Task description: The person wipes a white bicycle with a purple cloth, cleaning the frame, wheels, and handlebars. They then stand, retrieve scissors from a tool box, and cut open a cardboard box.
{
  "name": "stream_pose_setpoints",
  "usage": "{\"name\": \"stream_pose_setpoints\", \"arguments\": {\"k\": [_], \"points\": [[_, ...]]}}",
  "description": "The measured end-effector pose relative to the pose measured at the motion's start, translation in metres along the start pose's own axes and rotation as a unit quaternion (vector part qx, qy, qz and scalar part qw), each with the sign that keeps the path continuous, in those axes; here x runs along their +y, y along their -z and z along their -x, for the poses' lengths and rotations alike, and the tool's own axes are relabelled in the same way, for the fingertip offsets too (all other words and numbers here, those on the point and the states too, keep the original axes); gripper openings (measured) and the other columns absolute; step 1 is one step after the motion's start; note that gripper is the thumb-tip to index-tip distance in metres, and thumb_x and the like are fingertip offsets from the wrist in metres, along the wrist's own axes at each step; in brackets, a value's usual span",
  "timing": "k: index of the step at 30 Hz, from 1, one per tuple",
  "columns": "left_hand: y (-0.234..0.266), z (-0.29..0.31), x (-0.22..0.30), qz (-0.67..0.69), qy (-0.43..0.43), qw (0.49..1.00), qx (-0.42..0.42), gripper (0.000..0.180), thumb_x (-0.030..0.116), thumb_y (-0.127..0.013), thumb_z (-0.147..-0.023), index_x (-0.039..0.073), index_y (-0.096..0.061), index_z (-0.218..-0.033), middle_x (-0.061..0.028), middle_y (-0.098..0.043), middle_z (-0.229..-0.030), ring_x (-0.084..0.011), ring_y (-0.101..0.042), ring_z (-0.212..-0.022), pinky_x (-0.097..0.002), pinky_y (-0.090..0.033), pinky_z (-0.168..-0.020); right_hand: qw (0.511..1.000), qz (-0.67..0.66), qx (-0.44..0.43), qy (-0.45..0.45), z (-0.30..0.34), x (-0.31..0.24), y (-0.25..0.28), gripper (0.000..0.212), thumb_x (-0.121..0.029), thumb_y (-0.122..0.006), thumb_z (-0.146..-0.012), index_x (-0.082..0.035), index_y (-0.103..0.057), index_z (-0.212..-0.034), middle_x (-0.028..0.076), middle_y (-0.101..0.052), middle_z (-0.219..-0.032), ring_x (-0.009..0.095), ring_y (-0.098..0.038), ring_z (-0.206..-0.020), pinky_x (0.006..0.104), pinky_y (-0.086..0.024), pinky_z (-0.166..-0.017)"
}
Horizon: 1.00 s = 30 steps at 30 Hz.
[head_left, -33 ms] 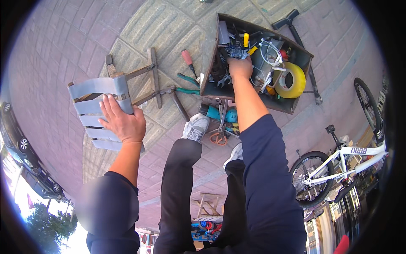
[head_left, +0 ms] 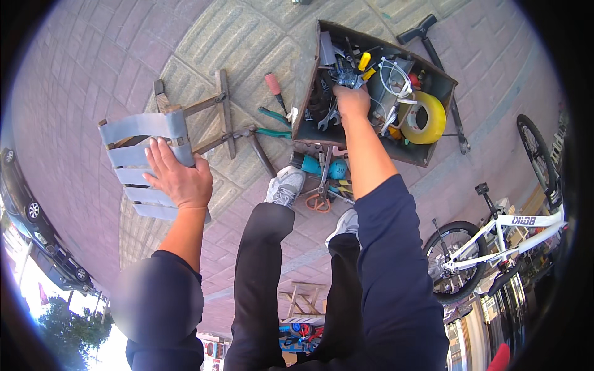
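Note:
My left hand (head_left: 179, 176) lies flat with fingers stretched over the grey straps of a small folding stool (head_left: 143, 128), which rests on its side with its wooden legs spread. My right hand (head_left: 351, 102) reaches into an open metal toolbox (head_left: 427, 159), its fingers curled down among loose tools. What it grips, if anything, is hidden. Just beyond the fingers lie yellow-handled tools (head_left: 364, 60) and shiny metal pieces. An open-ended wrench (head_left: 328, 120) leans beside the hand. To its right are a coiled white cable (head_left: 402, 93) and a roll of yellow tape (head_left: 439, 117).
Between stool and toolbox lie a hammer (head_left: 264, 156), green-handled pliers (head_left: 273, 133) and a red-handled screwdriver (head_left: 273, 85). Nearer my shoes sit a teal tool (head_left: 338, 169) and orange-handled scissors (head_left: 318, 203). A white bicycle (head_left: 495, 241) stands at the right.
One yellow-handled tool in the toolbox has tilted and shifted slightly right, and the metal pieces by my right fingers have moved a little. My left hand stays on the stool.

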<state>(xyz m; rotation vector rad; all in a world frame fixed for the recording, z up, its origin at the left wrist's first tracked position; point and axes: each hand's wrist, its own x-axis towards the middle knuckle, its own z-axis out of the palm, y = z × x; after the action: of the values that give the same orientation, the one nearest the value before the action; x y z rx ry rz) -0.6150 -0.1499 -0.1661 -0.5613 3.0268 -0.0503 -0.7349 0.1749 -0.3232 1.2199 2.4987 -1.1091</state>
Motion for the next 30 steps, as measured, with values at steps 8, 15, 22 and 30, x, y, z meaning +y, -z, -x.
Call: {"name": "stream_pose_setpoints", "arguments": {"k": [8,15,22,30], "points": [[-0.001,0.001,-0.004,-0.005,0.005,1.0,0.0,0.083,0.024,-0.069,-0.077,0.0,-0.037,-0.15,-0.018,-0.037,-0.16,-0.0396,-0.028,-0.152,-0.073,-0.014,-0.114,0.886,-0.17,-0.39,-0.184,0.0,-0.045,0.097,0.016,-0.019,-0.073,-0.084,-0.01,-0.07,-0.096,0.0,-0.068,-0.078,0.008,-0.058,-0.059,0.0266,-0.034,-0.046],[0.001,0.002,-0.003,-0.009,0.018,1.0,-0.014,0.084,0.025,-0.07,-0.079,0.003,-0.034,-0.152,-0.0171,-0.034,-0.162,-0.0386,-0.026,-0.153,-0.0718,-0.01,-0.116,0.916,0.017,-0.38,-0.129,0.004,-0.077,0.11,0.019,-0.022,-0.073,-0.08,-0.008,-0.064,-0.071,0.001,-0.056,-0.063,0.014,-0.046,-0.05,0.0331,-0.028,-0.046],[0.001,0.002,-0.001,-0.017,0.031,0.999,-0.026,0.085,0.025,-0.07,-0.08,0.003,-0.034,-0.153,-0.0155,-0.034,-0.162,-0.0357,-0.025,-0.154,-0.0707,-0.009,-0.118,0.899,-0.011,-0.42,-0.127,0.026,-0.063,0.145,0.044,-0.042,-0.092,-0.073,-0.007,-0.068,-0.082,0.0,-0.06,-0.073,0.011,-0.053,-0.063,0.0284,-0.037,-0.054],[0.001,0.002,-0.002,-0.003,0.021,1.0,-0.015,0.083,0.025,-0.07,-0.08,0.003,-0.036,-0.152,-0.0156,-0.034,-0.162,-0.0365,-0.025,-0.154,-0.0722,-0.01,-0.117,0.85,-0.287,-0.393,-0.2,0.027,-0.043,0.17,0.052,-0.058,-0.055,-0.101,-0.007,-0.066,-0.103,0.002,-0.065,-0.075,0.006,-0.049,-0.053,0.0223,-0.034,-0.046]]}}
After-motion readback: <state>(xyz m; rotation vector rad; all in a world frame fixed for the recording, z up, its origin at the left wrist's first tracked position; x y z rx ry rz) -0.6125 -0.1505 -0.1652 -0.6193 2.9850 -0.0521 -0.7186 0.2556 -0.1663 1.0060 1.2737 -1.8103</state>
